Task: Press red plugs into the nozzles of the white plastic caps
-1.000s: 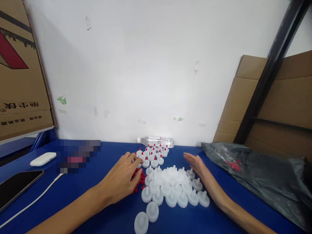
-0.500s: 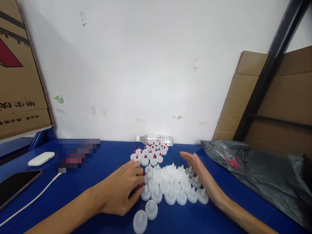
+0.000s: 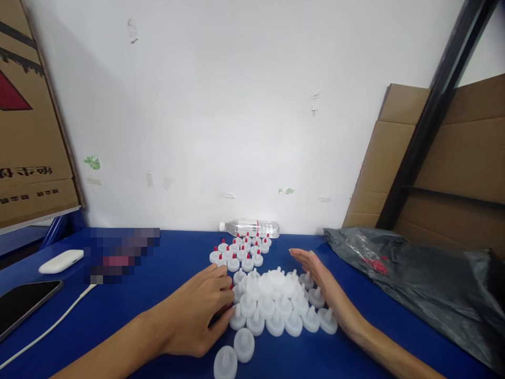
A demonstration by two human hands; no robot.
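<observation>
On table (image 3: 181, 247), white caps (image 3: 266, 308) nozzles up; left grip (image 3: 199, 310) curled, hold unclear; right grip (image 3: 324, 278) flat, empty

Wht lids (image 3: 283, 307) heaped, w/ red-tipped lids (image 3: 247, 265) behind.

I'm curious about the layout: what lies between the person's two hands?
The head view shows clustered white caps between the left hand and right hand.
</observation>
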